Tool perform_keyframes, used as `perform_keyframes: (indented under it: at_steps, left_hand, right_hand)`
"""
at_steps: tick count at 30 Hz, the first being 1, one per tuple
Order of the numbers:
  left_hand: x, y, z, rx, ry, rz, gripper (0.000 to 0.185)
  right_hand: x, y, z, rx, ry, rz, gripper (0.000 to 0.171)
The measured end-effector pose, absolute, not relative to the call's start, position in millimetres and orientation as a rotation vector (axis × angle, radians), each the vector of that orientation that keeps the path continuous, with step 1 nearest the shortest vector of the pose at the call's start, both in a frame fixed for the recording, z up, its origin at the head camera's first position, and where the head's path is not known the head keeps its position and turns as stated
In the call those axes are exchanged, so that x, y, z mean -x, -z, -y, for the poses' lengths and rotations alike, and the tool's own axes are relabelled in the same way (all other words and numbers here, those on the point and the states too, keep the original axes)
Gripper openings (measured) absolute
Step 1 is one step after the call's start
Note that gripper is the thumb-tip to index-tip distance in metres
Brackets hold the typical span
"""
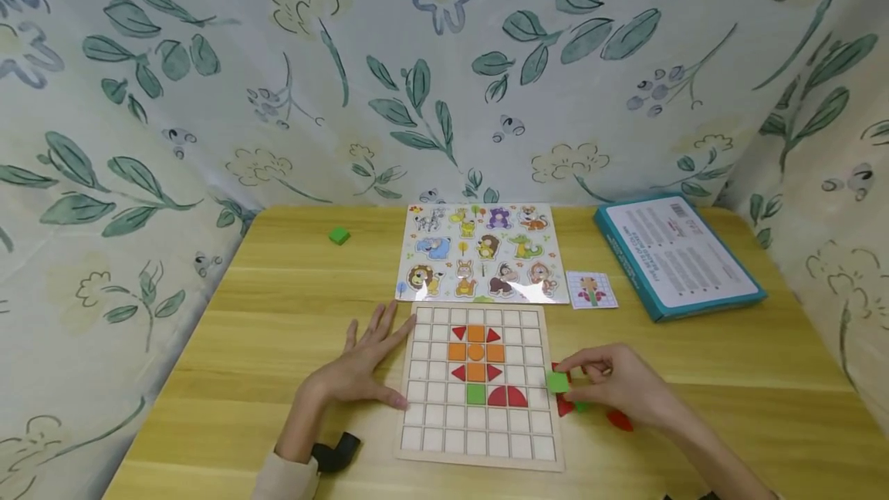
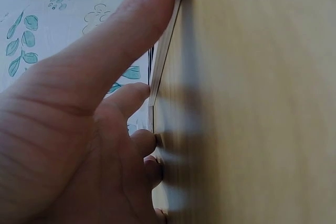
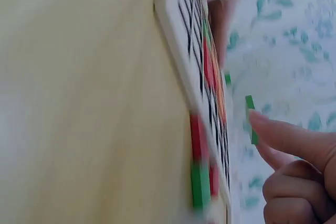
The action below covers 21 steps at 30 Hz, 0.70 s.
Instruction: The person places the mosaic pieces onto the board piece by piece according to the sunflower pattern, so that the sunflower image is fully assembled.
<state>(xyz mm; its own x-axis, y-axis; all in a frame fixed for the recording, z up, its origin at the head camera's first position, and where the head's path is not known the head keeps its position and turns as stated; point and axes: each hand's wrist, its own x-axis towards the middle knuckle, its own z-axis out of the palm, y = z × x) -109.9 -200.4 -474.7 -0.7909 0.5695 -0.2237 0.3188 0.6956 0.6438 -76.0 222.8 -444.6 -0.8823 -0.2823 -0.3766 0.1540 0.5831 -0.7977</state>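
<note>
My right hand (image 1: 618,380) pinches a green square tile (image 1: 558,382) between thumb and fingertips, just off the right edge of the wooden grid board (image 1: 425,438). In the right wrist view that green tile (image 3: 252,120) is seen edge-on, raised above the table. My left hand (image 1: 357,365) lies with fingers spread along the board's left edge, thumb and fingertip touching it. On the board sit orange squares around an orange circle (image 1: 475,352), small red triangles, one green square (image 1: 475,393) and two red quarter-round pieces (image 1: 508,396).
Red and green pieces (image 1: 565,406) lie under my right hand, with a red piece (image 1: 620,420) nearer me. Behind the board are an animal picture sheet (image 1: 482,253), a pattern card (image 1: 592,290) and a teal box (image 1: 681,257). A lone green block (image 1: 339,235) sits back left.
</note>
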Motion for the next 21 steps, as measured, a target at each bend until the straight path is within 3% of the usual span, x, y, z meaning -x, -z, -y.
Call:
perform_keyframes:
  at_steps: [9, 21]
  left_hand:
    - [109.0, 473.4, 200.6, -0.685, -0.844, -2.493, 0.125]
    - [110.0, 473.1, 199.6, -0.679, -0.851, -2.49, 0.124]
  right_hand:
    - [62.4, 459.5, -145.7, 0.261, 1.356, -2.228, 0.024]
    - [61.6, 465.0, -119.6, 0.378, 1.232, -2.34, 0.025]
